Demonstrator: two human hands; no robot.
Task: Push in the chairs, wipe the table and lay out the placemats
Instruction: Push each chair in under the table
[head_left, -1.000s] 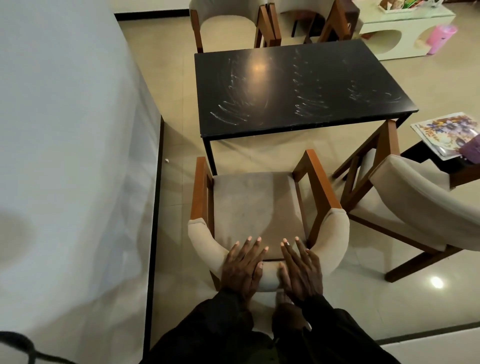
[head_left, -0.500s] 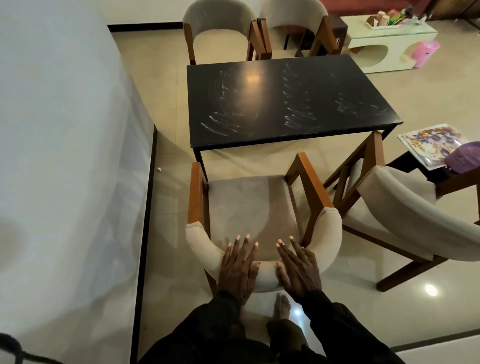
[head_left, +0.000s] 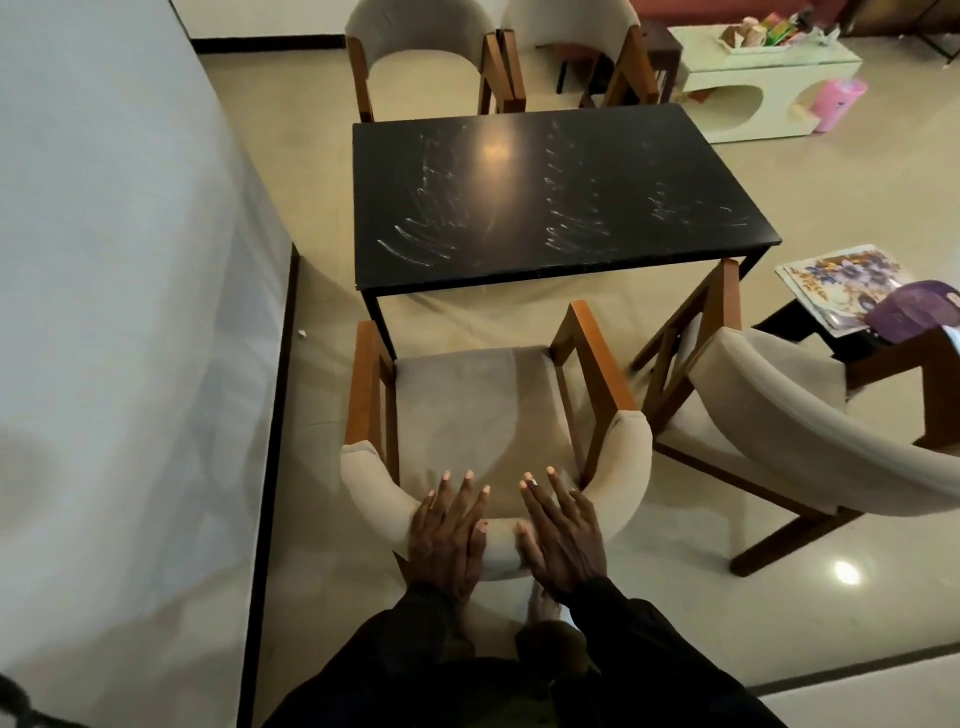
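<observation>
Head view: left hand (head_left: 447, 540) and right hand (head_left: 563, 535) lie flat, fingers straight, side by side on the chair (head_left: 467, 415) backrest, positioned to push it under the table (head_left: 540, 192) just ahead.

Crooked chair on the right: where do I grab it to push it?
Probably the top of its curved padded backrest, gripped near both ends, coming from behind, the side away from the table. The chair sits slanted, so a wide grip helps straighten it.
</observation>
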